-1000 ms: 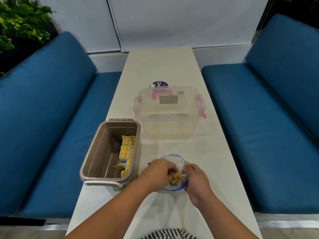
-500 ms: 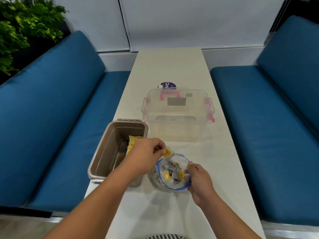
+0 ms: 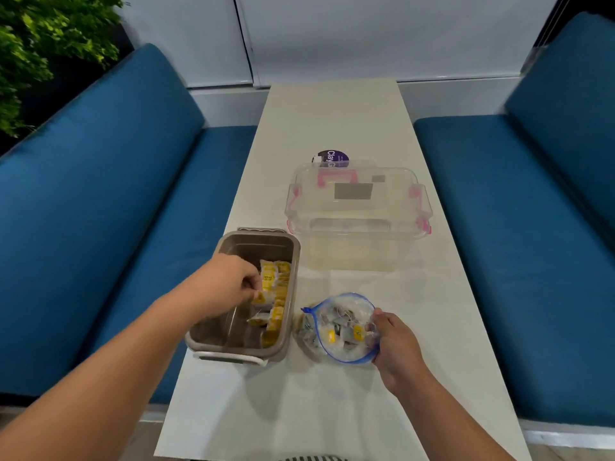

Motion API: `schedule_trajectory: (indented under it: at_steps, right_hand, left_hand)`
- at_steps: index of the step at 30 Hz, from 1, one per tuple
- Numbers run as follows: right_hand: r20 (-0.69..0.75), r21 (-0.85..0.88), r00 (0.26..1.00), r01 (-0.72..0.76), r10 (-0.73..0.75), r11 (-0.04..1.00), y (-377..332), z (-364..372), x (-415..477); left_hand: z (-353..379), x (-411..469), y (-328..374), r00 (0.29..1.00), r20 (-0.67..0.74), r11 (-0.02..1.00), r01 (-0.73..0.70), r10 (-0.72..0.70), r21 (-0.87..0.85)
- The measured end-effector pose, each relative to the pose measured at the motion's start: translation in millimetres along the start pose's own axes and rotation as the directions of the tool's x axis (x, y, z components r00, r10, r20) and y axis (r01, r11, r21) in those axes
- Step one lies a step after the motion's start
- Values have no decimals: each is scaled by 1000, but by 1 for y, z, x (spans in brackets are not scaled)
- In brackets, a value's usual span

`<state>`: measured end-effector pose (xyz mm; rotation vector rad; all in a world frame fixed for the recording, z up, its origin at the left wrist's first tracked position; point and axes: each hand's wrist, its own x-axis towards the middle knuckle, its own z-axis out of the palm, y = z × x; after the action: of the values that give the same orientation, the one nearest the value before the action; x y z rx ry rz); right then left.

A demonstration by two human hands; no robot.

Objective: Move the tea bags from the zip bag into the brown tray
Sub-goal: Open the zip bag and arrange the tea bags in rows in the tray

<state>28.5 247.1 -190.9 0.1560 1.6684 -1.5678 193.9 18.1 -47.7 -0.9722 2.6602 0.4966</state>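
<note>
Pinching tea bag (image 3: 259,298) over brown tray (image 3: 289,314), left hand (image 3: 229,282)

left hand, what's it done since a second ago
The left hand left the zip bag mouth, carried a tea bag left and now holds it inside the brown tray. The right hand still grips the bag's rim; tray and clear box stayed put.

Open table around tray and bag

Clear box (image 3: 357,207) blocking beyond brown tray (image 3: 289,294); narrow gap between tray and zip bag (image 3: 339,327).
</note>
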Motion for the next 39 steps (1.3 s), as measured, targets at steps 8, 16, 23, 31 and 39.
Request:
schedule_trajectory:
  at_steps: [8, 16, 23, 31, 39]
  right_hand:
    - [-64, 25, 998, -13, 14, 1000, 10, 3, -2]
    - [-114, 61, 993, -15, 22, 998, 12, 10, -6]
    - [-143, 59, 990, -13, 21, 998, 14, 12, -13]
    - [-170, 60, 985, -5, 15, 998, 12, 15, -17]
    - [-185, 83, 982, -10, 25, 996, 13, 18, -19]
  left_hand:
    - [30, 15, -19, 954, 300, 982, -77, 22, 173]
    - [63, 40, -15, 959, 282, 959, -44, -38, 278]
    - [66, 55, -19, 984, 175, 972, -8, -34, 235]
    - [63, 69, -21, 982, 172, 971, 34, -76, 237]
    - [64, 70, -22, 978, 171, 968, 79, -121, 238]
